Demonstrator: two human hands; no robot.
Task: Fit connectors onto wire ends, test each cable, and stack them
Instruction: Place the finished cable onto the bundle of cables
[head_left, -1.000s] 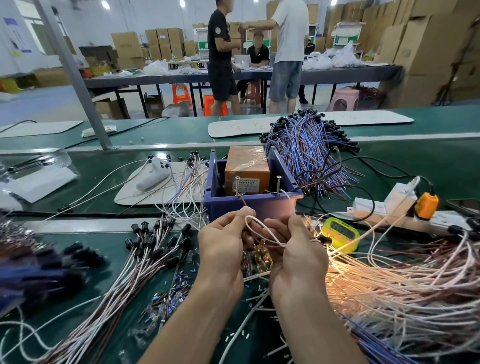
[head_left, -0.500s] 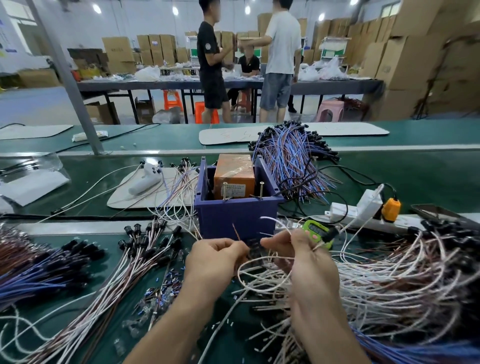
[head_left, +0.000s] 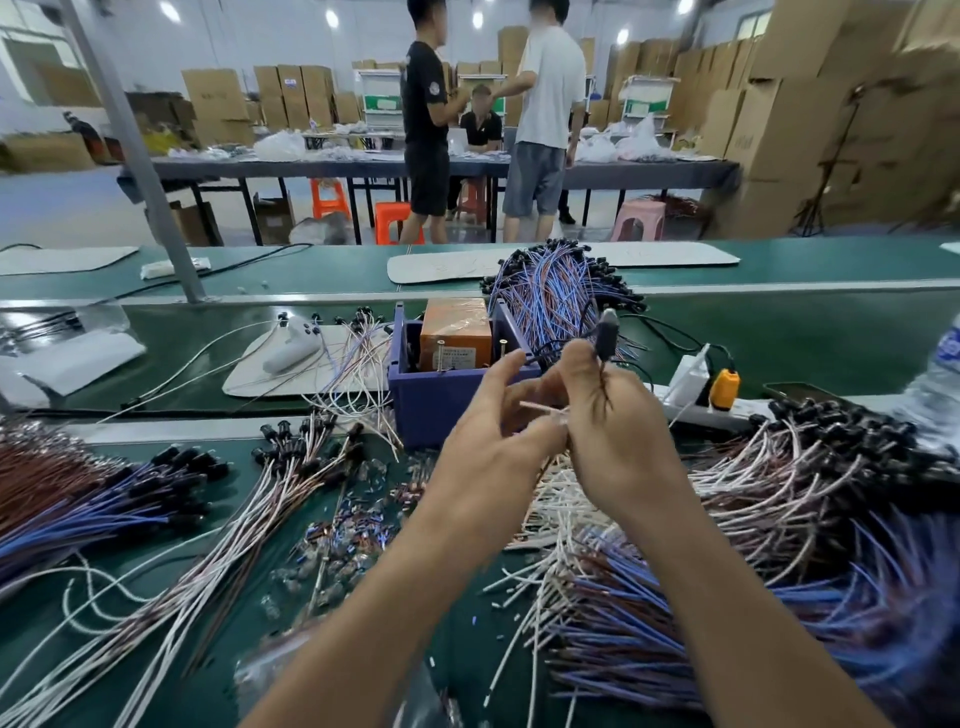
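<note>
A long green bench (head_left: 779, 338) is seen across the whole view, with a second green strip behind it and a grey post (head_left: 140, 156) rising from its far left part. Beyond, a warehouse room is shown: stacked cardboard boxes (head_left: 779, 130), a dark table with three people at it, orange stools (head_left: 389, 221) and a pink stool (head_left: 641, 218).

At the middle of the bench a blue box (head_left: 431, 410) is set, with an orange block (head_left: 456, 332) inside it. A fan of blue wires (head_left: 556, 296) with black ends is laid just behind the box. A power strip (head_left: 711, 408) with an orange plug (head_left: 724, 384) lies toward the right edge. White cables (head_left: 182, 587) are spread toward the near left corner, small loose connectors (head_left: 343, 540) are scattered beside them, and a heap of white and brown wires (head_left: 779, 483) fills the right side.

Both hands are held up in front of the blue box, touching each other. A thin white wire (head_left: 540, 409) is pinched at the fingertips of the left hand (head_left: 483, 447), whose forefinger is stretched out. The right hand (head_left: 618, 431) is curled, and a black plug (head_left: 606, 332) on a dark lead is gripped between thumb and fingers, standing upright above the knuckles. The plug is blurred, so its detail cannot be told.
</note>
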